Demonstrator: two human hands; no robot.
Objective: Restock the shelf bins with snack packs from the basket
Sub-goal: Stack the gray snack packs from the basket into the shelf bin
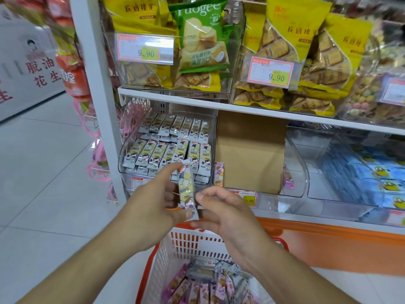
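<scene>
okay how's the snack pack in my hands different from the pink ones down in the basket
The held pack has a pale yellow wrapper; the basket packs are pink and purple. The held pack stands nearly upright, pinched between the left hand and right hand; the basket packs lie heaped and tilted in the basket. Both are slim single-serve packs with a cartoon print.

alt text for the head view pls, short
Both hands, left hand and right hand, hold one yellow snack pack upright in front of a clear shelf bin filled with matching packs. Below them, a white and orange basket holds more pink and grey packs.
</scene>
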